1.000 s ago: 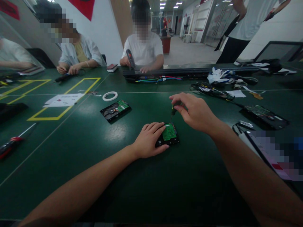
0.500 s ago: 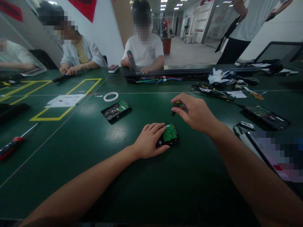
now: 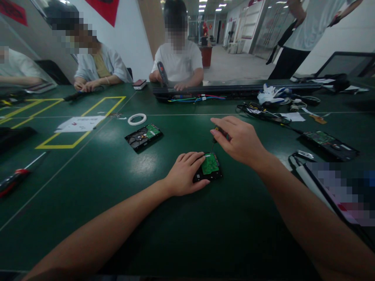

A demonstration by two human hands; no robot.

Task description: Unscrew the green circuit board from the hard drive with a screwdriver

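A hard drive (image 3: 211, 164) lies on the green table with its green circuit board facing up. Laid over its left part is my left hand (image 3: 186, 173), thumb along the near edge and fingers across the top, gripping it against the table. Above the far edge of the drive, my right hand (image 3: 238, 138) is closed on a small screwdriver (image 3: 216, 137) with a dark and yellow handle. The screwdriver stands nearly upright, its thin shaft reaching down to the drive's far edge. Whether the tip sits in a screw is too small to tell.
A second hard drive (image 3: 143, 137) and a white ring (image 3: 137, 119) lie ahead to the left. A red-black screwdriver (image 3: 14, 181) is at far left. On the right are another drive (image 3: 329, 144), cables (image 3: 263, 113) and gloves (image 3: 272, 95). People sit across the table.
My right hand has turned slightly around the screwdriver handle, with the forefinger now stretched farther over its top. The left hand and the drive stay in place.
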